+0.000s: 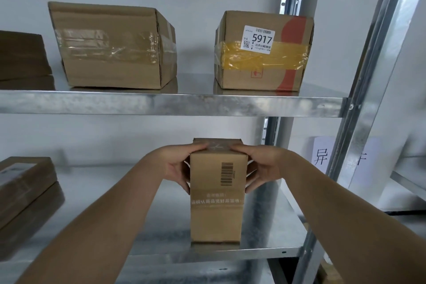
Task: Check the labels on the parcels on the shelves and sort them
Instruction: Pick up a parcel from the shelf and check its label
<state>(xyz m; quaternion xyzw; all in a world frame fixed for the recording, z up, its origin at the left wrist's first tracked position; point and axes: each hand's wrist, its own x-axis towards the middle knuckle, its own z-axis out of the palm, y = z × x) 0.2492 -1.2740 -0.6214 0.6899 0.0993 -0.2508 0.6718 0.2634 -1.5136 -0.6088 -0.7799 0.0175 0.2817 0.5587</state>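
Note:
A tall narrow cardboard parcel [216, 203] stands upright at the front edge of the lower metal shelf [161, 226], a printed barcode on its near face. My left hand [177, 166] grips its upper left side, thumb over the top. My right hand [258, 168] grips the upper right side the same way. On the upper shelf [173, 104] stand a plain taped box [110, 46] and a box with yellow tape [262, 53] bearing a white label that reads 5917.
Flat brown parcels lie stacked at the left on the lower shelf [23, 187] and on the upper shelf [20, 57]. Metal uprights [359, 99] frame the right side. A white paper sign [322, 157] hangs behind them.

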